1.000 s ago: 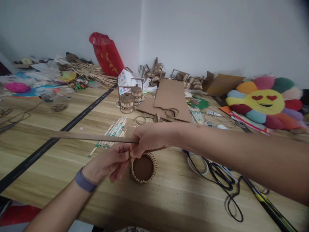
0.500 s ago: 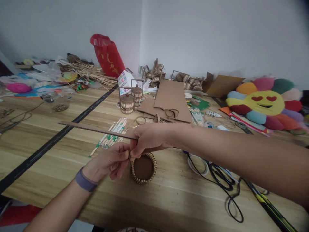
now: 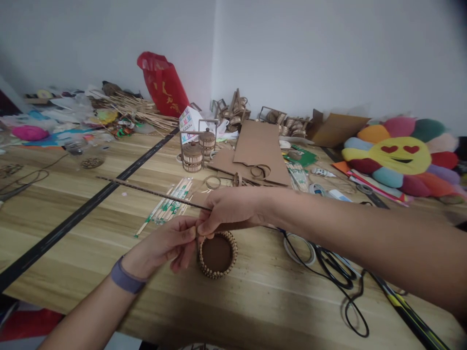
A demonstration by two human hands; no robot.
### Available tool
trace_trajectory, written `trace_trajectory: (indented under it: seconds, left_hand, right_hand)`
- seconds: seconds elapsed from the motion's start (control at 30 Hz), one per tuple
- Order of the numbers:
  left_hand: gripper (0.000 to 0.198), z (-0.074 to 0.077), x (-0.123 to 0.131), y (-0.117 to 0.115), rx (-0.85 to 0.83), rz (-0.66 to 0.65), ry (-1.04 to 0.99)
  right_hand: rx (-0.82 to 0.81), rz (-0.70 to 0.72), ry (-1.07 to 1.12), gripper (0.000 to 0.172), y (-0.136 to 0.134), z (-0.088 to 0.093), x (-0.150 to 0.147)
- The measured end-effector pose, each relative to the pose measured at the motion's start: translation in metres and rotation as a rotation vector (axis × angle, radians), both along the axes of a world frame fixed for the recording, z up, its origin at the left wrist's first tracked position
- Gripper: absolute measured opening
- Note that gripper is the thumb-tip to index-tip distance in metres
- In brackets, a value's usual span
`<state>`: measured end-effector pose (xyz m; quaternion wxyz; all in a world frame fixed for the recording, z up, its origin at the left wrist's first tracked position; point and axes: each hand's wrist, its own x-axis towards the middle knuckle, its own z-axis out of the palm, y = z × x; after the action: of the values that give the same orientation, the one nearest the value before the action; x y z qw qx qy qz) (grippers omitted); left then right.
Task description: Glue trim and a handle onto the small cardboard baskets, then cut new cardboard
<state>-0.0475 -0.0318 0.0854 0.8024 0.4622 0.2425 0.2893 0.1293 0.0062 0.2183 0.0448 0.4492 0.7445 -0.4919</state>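
Observation:
My right hand (image 3: 229, 209) is closed on a long, thin brown cardboard strip (image 3: 153, 192), whose free length sticks out to the left above the table. Just below it, my left hand (image 3: 175, 240) has its thumb and finger pinched together; a bit of brown shows at the fingertips, but what they grip is mostly hidden. Both hands meet at the upper left rim of a small round basket (image 3: 218, 274), walled with short upright sticks and with a brown bottom. Part of its rim is covered by the right fingers.
Packs of wrapped chopsticks (image 3: 174, 199) lie beyond my left hand. Behind are cardboard sheets (image 3: 255, 146) and a small finished lidded basket with a handle (image 3: 192, 158). At right are a tape roll (image 3: 308, 260), coiled black cable (image 3: 333, 265) and a flower cushion (image 3: 401, 155).
The strip has turned so its narrow edge faces me, and its free end has shifted slightly right. Both hands stay at the basket rim, almost unmoved.

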Motion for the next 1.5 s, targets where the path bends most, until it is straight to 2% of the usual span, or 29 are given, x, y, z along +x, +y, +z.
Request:
trace_trajectory:
  seconds: [0.1, 0.33, 0.4, 0.53, 0.7, 0.8, 0.9, 1.0, 1.1, 1.27, 1.5]
  left_hand:
    - [0.047, -0.004, -0.001, 0.0, -0.003, -0.016, -0.029]
    - [0.051, -0.005, 0.001, -0.003, -0.002, 0.033, 0.012]
    - [0.05, -0.005, 0.001, -0.003, 0.003, 0.074, 0.033]
    - [0.046, -0.001, 0.0, -0.003, 0.007, 0.153, 0.038]
    - [0.043, 0.018, 0.004, -0.008, 0.038, 0.169, 0.192]
    - [0.045, 0.029, 0.007, -0.01, 0.061, 0.237, 0.31]
    - [0.047, 0.037, 0.008, -0.012, 0.086, 0.263, 0.379]
    - [0.047, 0.042, 0.011, -0.013, 0.118, 0.267, 0.429]
    - [0.046, 0.048, 0.013, -0.015, 0.137, 0.271, 0.506]
    - [0.042, 0.059, 0.014, -0.016, 0.208, 0.288, 0.63]
    - [0.046, 0.064, 0.013, -0.013, 0.356, 0.305, 0.701]
  right_hand:
    - [-0.037, -0.017, 0.017, 0.017, -0.002, 0.0, -0.001]
    - [-0.216, -0.122, 0.19, 0.026, -0.008, -0.007, -0.004]
    - [-0.204, -0.124, 0.204, 0.026, -0.007, -0.01, -0.003]
    - [-0.056, -0.057, 0.211, 0.024, -0.001, -0.011, 0.005]
    - [-0.011, 0.093, 0.274, 0.015, 0.011, -0.009, 0.032]
    - [0.09, 0.019, 0.208, 0.019, 0.016, -0.007, 0.06]
    - [0.008, -0.104, 0.238, 0.033, 0.015, -0.009, 0.092]
    - [-0.024, -0.124, 0.27, 0.038, 0.009, -0.021, 0.115]
    - [-0.086, -0.174, 0.399, 0.044, 0.003, -0.041, 0.122]
    - [-0.201, -0.351, 0.701, 0.05, -0.006, -0.074, 0.115]
    - [-0.297, -0.496, 1.054, 0.049, -0.024, -0.106, 0.101]
